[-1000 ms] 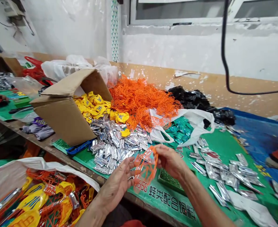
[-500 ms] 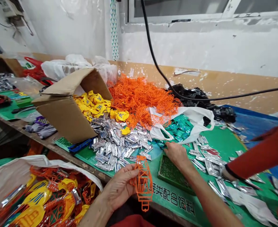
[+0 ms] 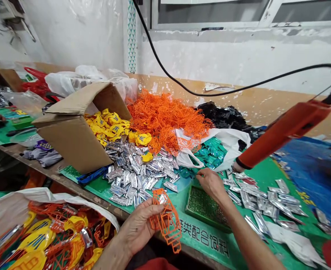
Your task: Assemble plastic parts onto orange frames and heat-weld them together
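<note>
My left hand (image 3: 139,225) grips an orange plastic lattice frame (image 3: 165,219) at the table's front edge, fingers closed on its left side. Farther in, my right hand (image 3: 212,183) rests with curled fingers at the edge of a spill of small teal pieces (image 3: 210,152) coming out of a white bag (image 3: 233,140). Whether its fingertips hold a piece is hidden. It lies just above a small green perforated block (image 3: 203,206). An orange tool (image 3: 283,131) with a black cable reaches in from the right, its tip close to my right hand.
The green mat (image 3: 264,172) carries a heap of silver pieces (image 3: 137,170), yellow parts spilling from a tipped cardboard box (image 3: 72,135), an orange lattice pile (image 3: 165,116) and black parts (image 3: 227,116). More silver pieces (image 3: 267,198) lie at right. A white bag of finished parts (image 3: 47,232) sits at lower left.
My right hand let go of the orange frame and moved out to the teal pieces. My left hand lowered the frame toward the table edge. The orange tool swung in from the right.
</note>
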The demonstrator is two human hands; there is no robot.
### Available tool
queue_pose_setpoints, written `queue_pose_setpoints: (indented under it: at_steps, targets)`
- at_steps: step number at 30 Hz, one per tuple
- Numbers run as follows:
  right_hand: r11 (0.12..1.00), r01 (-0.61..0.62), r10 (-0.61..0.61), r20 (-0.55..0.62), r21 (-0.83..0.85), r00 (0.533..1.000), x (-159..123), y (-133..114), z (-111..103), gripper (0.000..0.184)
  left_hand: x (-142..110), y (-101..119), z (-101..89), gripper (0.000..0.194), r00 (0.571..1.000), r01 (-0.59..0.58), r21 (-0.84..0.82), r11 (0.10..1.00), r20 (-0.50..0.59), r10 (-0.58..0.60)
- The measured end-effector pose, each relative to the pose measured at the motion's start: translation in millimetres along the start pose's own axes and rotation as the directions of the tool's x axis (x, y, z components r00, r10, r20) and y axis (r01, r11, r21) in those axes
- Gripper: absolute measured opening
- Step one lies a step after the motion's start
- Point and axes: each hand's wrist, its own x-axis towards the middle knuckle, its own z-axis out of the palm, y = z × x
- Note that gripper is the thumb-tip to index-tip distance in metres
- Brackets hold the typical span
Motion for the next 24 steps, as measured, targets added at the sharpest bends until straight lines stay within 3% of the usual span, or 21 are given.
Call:
queue_pose_setpoints:
  at_steps: [3,6,10,14,16,19,22,24]
  targets:
    - [0.976,-0.025,0.028,-0.012,0.218,1.000,1.5,11.1,0.0,0.025,1.5,-1.6,0.9,0.027,0.999,-0.025,-0.033,0.999,-0.033,0.024]
    - [0.886,-0.063,0.078,-0.014,0.460,0.997,-1.6,13.6,0.0,0.024,2.3,-2.9,1.0,0.026,0.995,-0.063,-0.042,0.997,-0.079,0.060]
    - [0.641,-0.093,0.062,0.069,0.762,0.996,-25.5,-3.1,-5.5,0.031,2.6,-2.0,2.6,0.028,0.976,-0.177,0.021,0.984,-0.128,0.178]
    - [0.378,-0.186,-0.133,0.252,0.907,0.959,-67.2,-32.9,-5.0,0.038,2.5,-2.4,8.9,0.025,0.919,-0.364,0.106,0.925,-0.120,0.375]
    - [0.301,-0.240,-0.235,0.316,0.923,0.919,-83.9,-45.5,-0.2,0.039,0.8,-4.2,11.0,0.022,0.898,-0.425,0.160,0.891,-0.047,0.437]
    - [0.237,-0.276,-0.327,0.343,0.932,0.881,-94.4,-56.3,7.2,0.041,-5.5,-7.0,8.7,0.028,0.891,-0.453,0.254,0.854,0.164,0.424]
    - [0.213,-0.273,-0.332,0.332,0.938,0.883,-91.6,-58.4,8.8,0.042,-13.5,-8.0,2.0,0.043,0.864,-0.455,0.242,0.857,0.353,0.359]
    - [0.219,-0.260,-0.311,0.320,0.940,0.895,-88.5,-58.1,7.3,0.042,-16.7,-8.5,-1.6,0.053,0.860,-0.394,0.208,0.895,0.426,0.279]
